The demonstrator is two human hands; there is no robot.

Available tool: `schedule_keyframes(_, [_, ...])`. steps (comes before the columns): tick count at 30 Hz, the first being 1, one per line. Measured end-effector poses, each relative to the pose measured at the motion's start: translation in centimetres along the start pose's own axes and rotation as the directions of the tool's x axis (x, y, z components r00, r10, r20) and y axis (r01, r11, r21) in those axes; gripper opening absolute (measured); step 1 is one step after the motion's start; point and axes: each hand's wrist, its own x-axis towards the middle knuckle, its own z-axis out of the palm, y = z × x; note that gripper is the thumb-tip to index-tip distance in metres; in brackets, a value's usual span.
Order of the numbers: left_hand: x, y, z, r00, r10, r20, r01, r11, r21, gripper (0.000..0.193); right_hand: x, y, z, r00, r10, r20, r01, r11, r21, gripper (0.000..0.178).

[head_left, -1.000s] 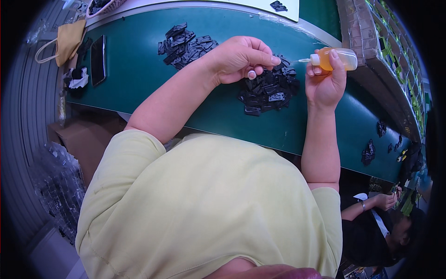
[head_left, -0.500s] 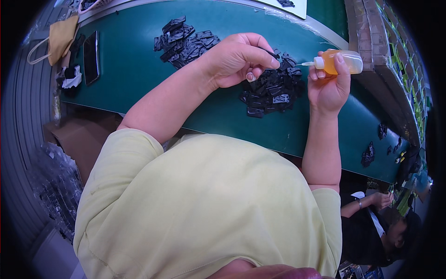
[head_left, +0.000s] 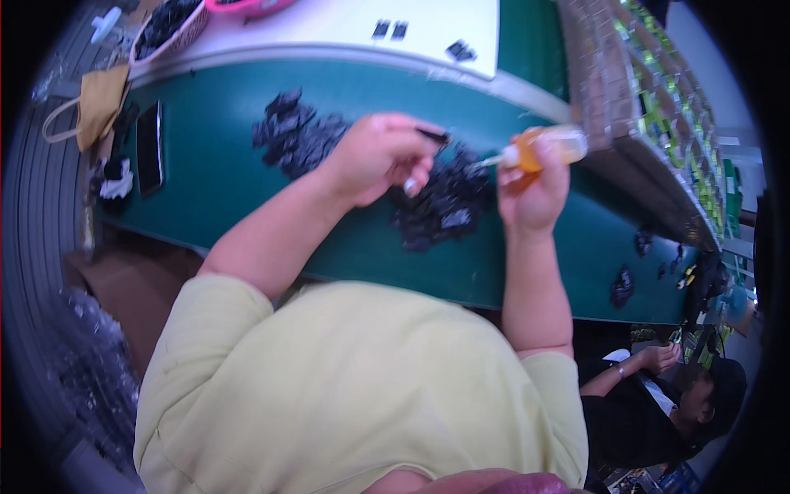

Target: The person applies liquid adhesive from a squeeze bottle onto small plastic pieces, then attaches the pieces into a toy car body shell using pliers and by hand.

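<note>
My left hand (head_left: 380, 156) pinches a small black plastic part (head_left: 431, 137) between thumb and fingers, its end sticking out to the right. My right hand (head_left: 536, 188) is wrapped around a clear squeeze bottle (head_left: 564, 146) with orange liquid inside. The bottle's thin nozzle (head_left: 487, 162) points left and slightly down, apart from the held part. Below and between my hands lies a loose pile of black plastic parts (head_left: 440, 206). A second pile of similar parts (head_left: 288, 136) sits left of my left hand, partly hidden by it. Motion blurs both hands somewhat.
A green table (head_left: 222, 181) spans the view. At its left lie a phone (head_left: 150, 148) and a yellow face mask (head_left: 103, 100). Baskets of parts (head_left: 169, 31) stand at the back left. A cardboard box (head_left: 605, 90) rises at right. A co-worker (head_left: 650, 403) sits lower right.
The view has tilted, so more of the white board at the back shows. The black part now sticks out more plainly from my left fingers. The bottle's nozzle tips further down.
</note>
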Motion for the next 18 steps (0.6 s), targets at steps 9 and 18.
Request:
schedule_keyframes(9, [-0.5, -0.1, -0.9, 0.997, 0.075, -0.012, -0.074, 0.993, 0.088, 0.010, -0.7, 0.4, 0.1, 0.999, -0.012, 0.043, 0.012, 1.000, 0.008, 0.021])
schedule_keyframes(18, [0.6, -0.6, -1.0, 0.951, 0.284, -0.124, -0.209, 0.883, 0.420, 0.006, -0.3, 0.2, -0.3, 0.999, 0.010, -0.035, -0.009, 1.000, 0.026, 0.018])
